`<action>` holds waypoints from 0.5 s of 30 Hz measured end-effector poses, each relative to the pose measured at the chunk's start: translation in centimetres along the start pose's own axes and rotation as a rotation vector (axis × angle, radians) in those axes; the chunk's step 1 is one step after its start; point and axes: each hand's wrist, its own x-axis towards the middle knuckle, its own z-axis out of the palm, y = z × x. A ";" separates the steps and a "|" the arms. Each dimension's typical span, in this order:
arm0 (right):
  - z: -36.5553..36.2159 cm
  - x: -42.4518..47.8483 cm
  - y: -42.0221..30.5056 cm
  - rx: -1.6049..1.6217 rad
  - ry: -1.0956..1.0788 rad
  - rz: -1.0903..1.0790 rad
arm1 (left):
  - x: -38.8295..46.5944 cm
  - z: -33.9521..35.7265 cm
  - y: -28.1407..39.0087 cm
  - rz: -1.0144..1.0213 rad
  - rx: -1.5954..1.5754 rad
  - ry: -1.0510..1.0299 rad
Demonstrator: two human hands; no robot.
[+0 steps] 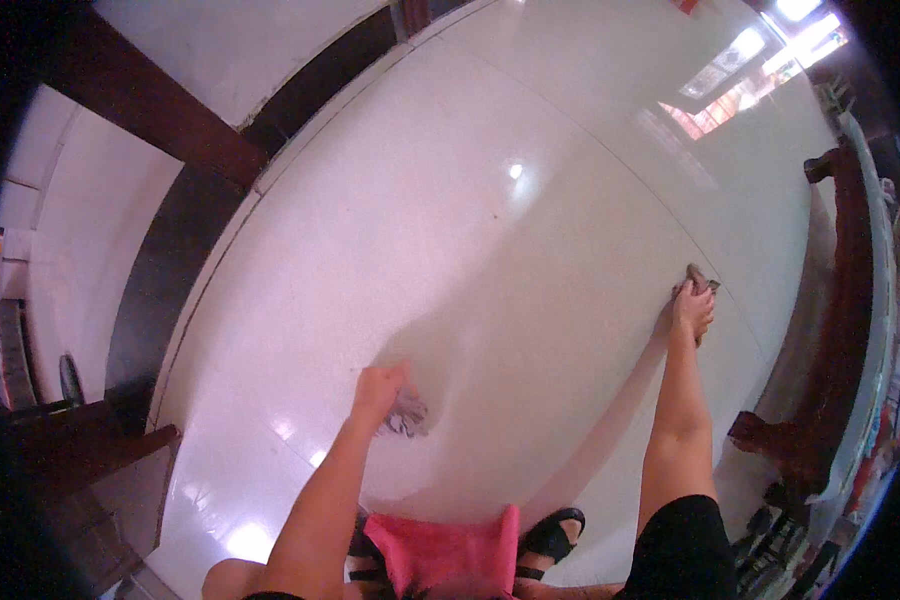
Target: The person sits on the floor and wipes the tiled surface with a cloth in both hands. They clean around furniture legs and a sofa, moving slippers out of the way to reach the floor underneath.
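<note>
My left hand (379, 388) is closed in a loose fist, with a crumpled grey cloth (408, 418) bunched beside its inner edge. The fingers are slightly blurred and partly hide that cloth. Farther out to the right, my right hand (694, 309) presses a brownish rag (696, 276) against the glossy tile floor (480, 315). Bits of the rag stick out past the fingertips and beneath the palm. Between my feet hangs pink fabric (450, 551).
A black sandal (551, 536) shows on my right foot. Dark wooden furniture with short feet (840, 300) runs along the right. Dark wooden framing (217, 142) borders the floor's left side. Small dark specks (496, 216) and light reflections mark the tiles.
</note>
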 end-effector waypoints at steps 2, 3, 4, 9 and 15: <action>-0.4 1.6 -6.0 0.101 -0.204 0.000 | -0.2 -1.3 -0.5 -0.059 0.016 0.017; 0.8 4.0 -6.8 0.113 -0.132 -0.076 | -0.2 -0.2 0.6 -0.050 0.048 -0.018; 0.9 4.1 -10.3 0.233 -0.179 -0.235 | -0.5 -0.5 1.1 -0.057 0.086 -0.008; 2.3 -2.3 -26.1 0.394 -0.183 -0.684 | -0.9 -0.4 2.9 -0.084 0.232 -0.046; -8.5 -24.0 -27.4 0.319 -0.377 -1.321 | -0.7 -0.8 2.4 -0.009 0.194 -0.021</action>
